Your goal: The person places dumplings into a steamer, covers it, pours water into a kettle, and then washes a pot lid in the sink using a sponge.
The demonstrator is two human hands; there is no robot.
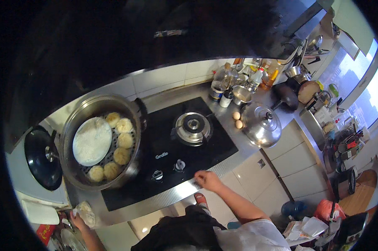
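Note:
My left hand (78,220) grips the edge of a pale, crumpled bag or cloth (86,214) at the counter's lower left corner. Near the front edge of the black glass gas cooktop (163,138), my right hand (207,181) hovers with curled fingers and nothing visible in them. Two control knobs (179,165) sit left of that hand. On the cooktop's left stands a large metal steamer pot (70,128), uncovered. Inside it are a white oval dish of rice or flour-like food (93,141) and several round, pale buns or dough pieces (121,156). The right burner (193,124) carries no pot.
A domed metal lid (261,125) lies on the counter at right, beside two eggs (238,120). Bottles (226,98) and a small metal bowl (242,95) stand behind. A dark lid (41,158) leans at left. The range hood (145,40) overhangs the cooktop.

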